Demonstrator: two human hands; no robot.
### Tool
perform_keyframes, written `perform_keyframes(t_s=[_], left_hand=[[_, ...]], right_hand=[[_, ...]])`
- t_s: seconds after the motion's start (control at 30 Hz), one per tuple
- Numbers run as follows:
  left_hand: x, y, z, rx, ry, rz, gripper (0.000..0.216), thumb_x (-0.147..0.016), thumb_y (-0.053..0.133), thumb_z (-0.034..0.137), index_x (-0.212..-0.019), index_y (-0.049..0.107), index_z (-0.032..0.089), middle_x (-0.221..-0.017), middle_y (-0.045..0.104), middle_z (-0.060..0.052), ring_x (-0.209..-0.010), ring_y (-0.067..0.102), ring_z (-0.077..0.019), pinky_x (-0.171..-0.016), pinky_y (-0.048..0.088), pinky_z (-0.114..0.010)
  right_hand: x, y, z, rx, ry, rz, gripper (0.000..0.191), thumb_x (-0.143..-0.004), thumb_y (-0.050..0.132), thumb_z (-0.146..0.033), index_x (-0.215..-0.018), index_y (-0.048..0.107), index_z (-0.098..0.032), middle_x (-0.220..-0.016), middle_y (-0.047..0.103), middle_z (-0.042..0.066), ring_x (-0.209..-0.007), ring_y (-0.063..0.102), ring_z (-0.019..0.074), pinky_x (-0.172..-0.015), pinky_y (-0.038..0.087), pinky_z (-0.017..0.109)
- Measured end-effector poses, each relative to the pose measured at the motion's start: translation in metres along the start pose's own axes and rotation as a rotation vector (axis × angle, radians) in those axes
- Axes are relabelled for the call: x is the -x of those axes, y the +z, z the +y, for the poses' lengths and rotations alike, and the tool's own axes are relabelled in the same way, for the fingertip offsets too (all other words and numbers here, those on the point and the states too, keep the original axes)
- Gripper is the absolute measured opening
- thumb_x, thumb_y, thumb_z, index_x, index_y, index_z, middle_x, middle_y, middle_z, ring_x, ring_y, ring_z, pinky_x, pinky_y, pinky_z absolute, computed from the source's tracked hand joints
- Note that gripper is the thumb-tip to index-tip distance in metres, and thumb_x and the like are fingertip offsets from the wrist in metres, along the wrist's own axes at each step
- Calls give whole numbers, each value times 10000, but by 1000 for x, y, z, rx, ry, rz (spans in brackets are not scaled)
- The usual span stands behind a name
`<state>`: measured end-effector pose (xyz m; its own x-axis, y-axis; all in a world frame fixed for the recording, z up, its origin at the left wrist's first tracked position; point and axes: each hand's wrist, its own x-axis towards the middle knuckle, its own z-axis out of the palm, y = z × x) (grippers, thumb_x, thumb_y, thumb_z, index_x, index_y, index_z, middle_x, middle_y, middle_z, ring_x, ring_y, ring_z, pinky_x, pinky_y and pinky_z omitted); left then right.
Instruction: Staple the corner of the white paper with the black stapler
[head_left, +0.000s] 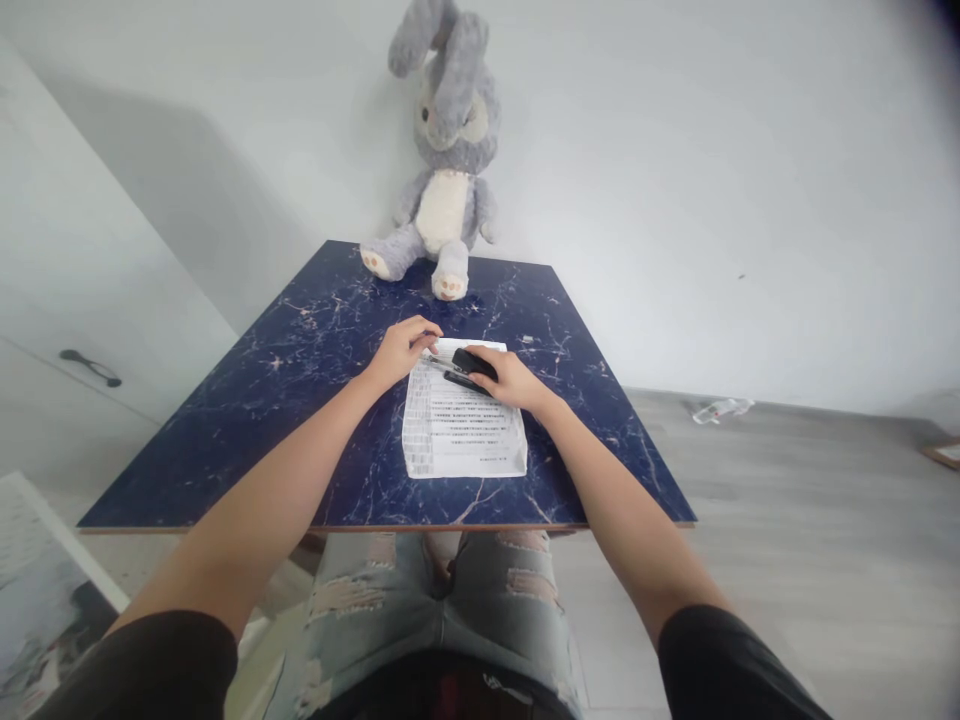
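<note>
My right hand (510, 378) is closed around a black stapler (474, 362) that lies over the printed papers. The stapler's jaws are parted, and a thin metal part points left from between them. Close to that metal end is my left hand (405, 350), its thumb and fingertips pinched together above the upper left corner of the sheets. What sits between those fingertips is too small to make out. Beneath both hands rests a stack of printed papers (465, 455), its lower corners slightly curled.
The papers lie on a dark blue marbled table (330, 300). A grey plush rabbit (446, 205) sits at its far edge against the white wall. On the left stands a white cabinet with a dark handle (90, 367). Clear plastic wrapping (722, 409) lies on the floor at right.
</note>
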<state>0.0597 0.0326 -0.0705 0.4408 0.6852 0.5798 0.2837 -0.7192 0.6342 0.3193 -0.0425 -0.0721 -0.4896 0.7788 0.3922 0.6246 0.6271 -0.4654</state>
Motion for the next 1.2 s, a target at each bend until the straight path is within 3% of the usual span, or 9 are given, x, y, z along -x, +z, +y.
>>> perform_keyframes(t_s=[0.13, 0.37, 0.77, 0.97, 1.2], left_hand=[[-1, -1, -2, -59, 35, -4, 256, -991, 529, 245, -1052, 771, 188, -987, 708, -74, -790, 673, -151, -824, 553, -297], [0, -1, 1, -70, 54, -161, 268, -1013, 492, 265, -1069, 745, 195, -934, 755, -50, -848, 686, -168, -858, 524, -290], [0, -1, 3, -37, 8, -112, 317, -1006, 529, 403, -1040, 759, 187, -1029, 771, -78, -871, 691, -189, -835, 518, -294], [0, 1, 2, -64, -29, -137, 282, -961, 604, 419, -994, 750, 180, -823, 739, -27, -714, 638, -151, -733, 485, -257], [1, 0, 3, -111, -29, -96, 205, -886, 722, 398, -955, 758, 209, -864, 757, -27, -802, 675, -178, -863, 501, -305]], right_hand=[[0, 0, 0, -2, -2, 3, 484, -974, 603, -299, -1441, 571, -174, -1369, 680, 141, -1216, 675, 309, -1095, 506, 503], [0, 1, 1, -2, -9, 1, 477, -977, 600, -312, -1431, 575, -166, -1356, 686, 145, -1196, 685, 310, -1081, 513, 495], [0, -1, -1, -6, -13, -1, 478, -971, 603, -315, -1426, 580, -168, -1354, 686, 142, -1200, 679, 303, -1076, 514, 476], [0, 0, 0, -7, -10, 1, 476, -975, 601, -309, -1433, 579, -184, -1348, 690, 132, -1194, 682, 302, -1069, 521, 479], [0, 1, 1, 1, -21, 7, 482, -975, 601, -303, -1435, 575, -164, -1350, 687, 151, -1192, 686, 310, -1073, 517, 489]])
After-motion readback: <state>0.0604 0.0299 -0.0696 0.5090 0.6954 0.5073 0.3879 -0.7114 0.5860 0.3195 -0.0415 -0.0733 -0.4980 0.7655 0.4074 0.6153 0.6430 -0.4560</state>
